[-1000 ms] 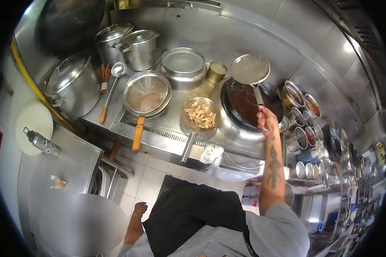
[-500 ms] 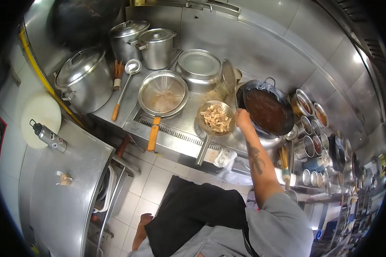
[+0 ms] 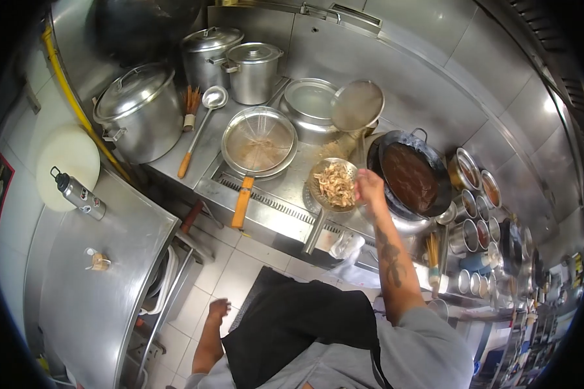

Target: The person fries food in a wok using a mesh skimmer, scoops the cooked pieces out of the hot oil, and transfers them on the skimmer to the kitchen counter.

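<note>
My right hand (image 3: 370,188) is closed around the handle of a round fine-mesh strainer (image 3: 358,104), whose disc is raised in front of the steel back wall. Just left of that hand, a perforated skimmer (image 3: 317,231) rests on the counter with browned strips of food (image 3: 334,184) in its bowl. On the right, a black wok (image 3: 444,178) contains dark brown liquid (image 3: 409,176). My left hand (image 3: 219,310) hangs low beside the apron, away from the counter; it holds nothing and its fingers are loosely apart.
A wire strainer (image 3: 243,204) with a wooden handle lies over a bowl. Behind it stand a wide pot of cloudy liquid (image 3: 311,98) and lidded stockpots (image 3: 139,117). A ladle (image 3: 203,136) lies to the left. Steel containers (image 3: 464,236) line the right side. A bottle (image 3: 78,193) is on the side table.
The strainer in my right hand has turned from nearly edge-on to face me and moved up and right. My left hand has risen slightly. The whole view has shifted a little.
</note>
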Motion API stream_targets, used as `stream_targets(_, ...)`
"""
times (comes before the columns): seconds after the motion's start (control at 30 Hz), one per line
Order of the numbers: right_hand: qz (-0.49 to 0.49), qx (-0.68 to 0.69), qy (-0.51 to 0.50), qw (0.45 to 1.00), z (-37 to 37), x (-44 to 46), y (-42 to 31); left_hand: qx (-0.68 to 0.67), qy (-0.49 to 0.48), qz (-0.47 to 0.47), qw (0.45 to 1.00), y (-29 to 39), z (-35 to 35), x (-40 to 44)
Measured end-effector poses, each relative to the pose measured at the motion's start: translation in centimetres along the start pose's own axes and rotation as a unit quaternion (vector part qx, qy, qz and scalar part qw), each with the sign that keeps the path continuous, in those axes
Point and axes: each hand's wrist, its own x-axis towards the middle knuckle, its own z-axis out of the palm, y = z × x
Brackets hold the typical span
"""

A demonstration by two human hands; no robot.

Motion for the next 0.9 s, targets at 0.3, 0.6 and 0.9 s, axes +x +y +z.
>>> stream_targets(0.3, 0.108, 0.198, -0.181, 0.957, 13.0, -4.5, 3.9, -0.392, -0.135, 0.157, 0.896, 30.7, 3.3, -4.1)
stream_targets(0.6, 0.292, 0.267, -0.228, 0.890, 18.5, -4.1, 11.4, -0.283, -0.153, 0.237, 0.917, 37.8, 6.9, -6.0)
stream_targets(0.9, 0.290, 0.207, -0.313, 0.880, 15.9, -5.4, 11.4, -0.407, -0.159, 0.134, 0.889, 29.3, 7.2, -1.7)
